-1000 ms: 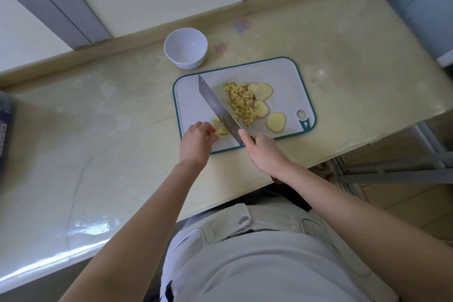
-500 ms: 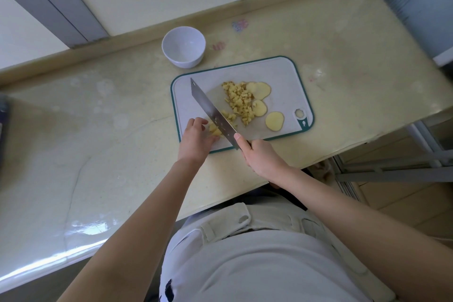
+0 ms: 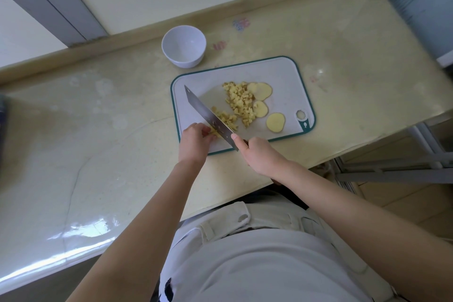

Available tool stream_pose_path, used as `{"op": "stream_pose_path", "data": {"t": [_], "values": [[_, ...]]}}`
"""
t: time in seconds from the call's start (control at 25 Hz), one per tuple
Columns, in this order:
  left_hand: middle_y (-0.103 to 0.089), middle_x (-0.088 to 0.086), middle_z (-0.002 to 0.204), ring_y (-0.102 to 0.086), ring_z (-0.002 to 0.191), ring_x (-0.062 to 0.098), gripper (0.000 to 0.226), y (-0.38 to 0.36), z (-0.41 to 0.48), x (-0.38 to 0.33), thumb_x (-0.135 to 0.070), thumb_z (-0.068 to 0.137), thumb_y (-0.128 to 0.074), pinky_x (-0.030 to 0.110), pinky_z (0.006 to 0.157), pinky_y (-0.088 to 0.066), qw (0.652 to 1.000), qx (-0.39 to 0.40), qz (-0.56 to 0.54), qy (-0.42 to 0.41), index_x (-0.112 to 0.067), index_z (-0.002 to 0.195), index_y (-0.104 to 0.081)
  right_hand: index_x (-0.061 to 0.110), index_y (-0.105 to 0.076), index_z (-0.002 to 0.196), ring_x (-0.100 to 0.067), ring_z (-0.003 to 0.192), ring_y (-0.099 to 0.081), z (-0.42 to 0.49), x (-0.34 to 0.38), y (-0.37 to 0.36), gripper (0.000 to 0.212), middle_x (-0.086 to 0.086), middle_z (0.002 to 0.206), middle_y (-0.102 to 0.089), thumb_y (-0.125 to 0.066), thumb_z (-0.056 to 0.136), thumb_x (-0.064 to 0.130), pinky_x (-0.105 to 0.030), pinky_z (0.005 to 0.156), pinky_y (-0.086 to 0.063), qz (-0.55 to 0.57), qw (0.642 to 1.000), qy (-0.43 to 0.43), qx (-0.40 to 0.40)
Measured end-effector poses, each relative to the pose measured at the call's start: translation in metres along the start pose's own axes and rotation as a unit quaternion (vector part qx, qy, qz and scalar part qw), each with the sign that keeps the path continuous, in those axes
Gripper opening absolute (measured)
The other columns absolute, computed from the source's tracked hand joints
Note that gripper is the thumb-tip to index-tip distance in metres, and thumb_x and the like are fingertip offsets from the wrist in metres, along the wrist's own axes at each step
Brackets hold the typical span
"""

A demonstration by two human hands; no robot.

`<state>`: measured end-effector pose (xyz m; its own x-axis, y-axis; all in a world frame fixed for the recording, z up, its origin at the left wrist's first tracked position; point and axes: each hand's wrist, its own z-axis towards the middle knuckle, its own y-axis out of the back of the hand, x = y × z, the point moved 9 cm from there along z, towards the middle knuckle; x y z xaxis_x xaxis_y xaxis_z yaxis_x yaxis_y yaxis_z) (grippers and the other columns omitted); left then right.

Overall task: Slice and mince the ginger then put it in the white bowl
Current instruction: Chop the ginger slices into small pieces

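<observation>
Cleaver (image 3: 210, 117) edged left; minced ginger (image 3: 239, 100) heap grown. Left hand (image 3: 193, 142) fingers pinch ginger piece (image 3: 213, 133) at cutting board (image 3: 282, 73) near-left; right hand (image 3: 259, 154) fingers clenched round cleaver handle. White bowl (image 3: 183, 46) far, empty. Keep fingertips tucked, cuts fine; ginger slices (image 3: 275, 122) wait right.

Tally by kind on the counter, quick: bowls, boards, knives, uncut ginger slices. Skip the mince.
White bowl: 1
Cutting board: 1
Knife: 1
Uncut ginger slices: 4, the far two overlapping
Total: 7
</observation>
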<state>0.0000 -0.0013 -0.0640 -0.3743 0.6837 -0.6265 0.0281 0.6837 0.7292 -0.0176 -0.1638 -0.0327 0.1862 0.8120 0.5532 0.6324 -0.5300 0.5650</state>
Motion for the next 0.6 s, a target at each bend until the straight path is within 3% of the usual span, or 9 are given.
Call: {"op": "stream_pose_path", "data": {"t": [0.16,0.32,0.48,0.6], "values": [[-0.067,0.008,0.095,-0.057,0.081,0.017,0.016,0.0,0.002,0.002,-0.011,0.083,-0.068,0.023,0.075,-0.044,1.0,0.002,-0.012,0.015,-0.005,0.097,-0.069,0.014,-0.038,0.061,-0.014,0.054,-0.038,0.008,-0.003,-0.004,0.055,-0.005,0.062,-0.043,-0.024,0.099,0.052,-0.02,0.054,-0.033,-0.01,1.0,-0.006,0.023],[-0.067,0.009,0.095,-0.06,0.085,0.021,0.015,-0.001,0.001,0.003,-0.009,0.082,-0.068,0.025,0.077,-0.046,0.999,0.006,-0.021,0.024,-0.004,0.096,-0.068,0.014,-0.039,0.063,-0.012,0.055,-0.04,0.01,-0.007,-0.014,0.053,-0.005,0.063,-0.045,-0.025,0.099,0.051,-0.017,0.055,-0.032,-0.019,1.0,0.004,0.024],[-0.065,0.008,0.096,-0.06,0.088,0.022,0.014,-0.002,-0.001,0.003,-0.01,0.082,-0.067,0.025,0.077,-0.045,1.0,0.003,-0.018,0.015,-0.005,0.096,-0.067,0.016,-0.037,0.061,-0.012,0.054,-0.039,0.01,-0.008,-0.01,0.053,-0.005,0.062,-0.043,-0.025,0.099,0.051,-0.019,0.055,-0.033,-0.013,1.0,0.001,0.021],[-0.063,0.007,0.096,-0.057,0.086,0.02,0.016,-0.002,-0.003,0.003,-0.012,0.083,-0.067,0.025,0.078,-0.046,1.0,0.001,-0.016,0.005,-0.005,0.097,-0.066,0.017,-0.029,0.056,-0.018,0.05,-0.034,0.012,-0.008,-0.007,0.053,-0.006,0.056,-0.036,-0.028,0.1,0.048,-0.031,0.053,-0.032,0.0,1.0,-0.014,0.021]]}}
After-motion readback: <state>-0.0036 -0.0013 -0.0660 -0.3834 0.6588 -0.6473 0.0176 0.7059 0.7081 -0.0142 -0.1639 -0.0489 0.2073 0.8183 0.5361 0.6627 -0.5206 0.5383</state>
